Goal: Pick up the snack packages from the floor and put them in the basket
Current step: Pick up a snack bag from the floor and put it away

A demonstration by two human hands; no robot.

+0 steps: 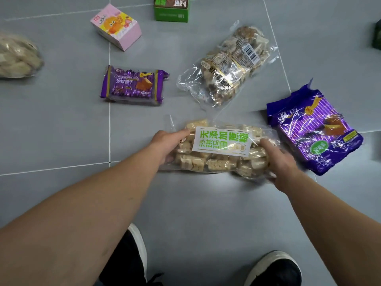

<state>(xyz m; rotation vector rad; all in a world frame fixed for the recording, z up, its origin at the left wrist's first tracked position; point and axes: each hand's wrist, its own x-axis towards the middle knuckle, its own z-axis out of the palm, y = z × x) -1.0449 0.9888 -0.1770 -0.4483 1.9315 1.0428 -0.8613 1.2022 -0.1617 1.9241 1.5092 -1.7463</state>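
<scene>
- While both arms reach down to centre frame, the left hand grips the left end of a clear bag of pale puffed squares, thumb on top and fingers curled out of sight beneath.
- Opposite it, the right hand grips the bag's right end the same way, fingers wrapped around the edge; whether the bag is lifted off the grey tiled floor is hard to tell.
- Its white label carries large green and yellow Chinese characters.
- Just right of that bag, a large purple packet lies tilted, with a green round sticker and a yellow ribbon mark; glare makes its writing unreadable.
- Above centre, a clear bag of brown pieces lies diagonally, with a white barcode sticker and dark print too crinkled to read.
- Left of centre, a small purple packet reads "Coating Biscuits" over Chinese characters.
- At upper left, a pink box shows a cartoon picture and small illegible lettering.
- At top centre, a green box is cut off by the frame edge.
- On the left edge, a blurred clear bag of pale snacks is partly cut off.
- At the right edge, a dark green object is barely visible.
- Along the bottom, two dark shoes with pale soles are partly hidden by the arms.
</scene>
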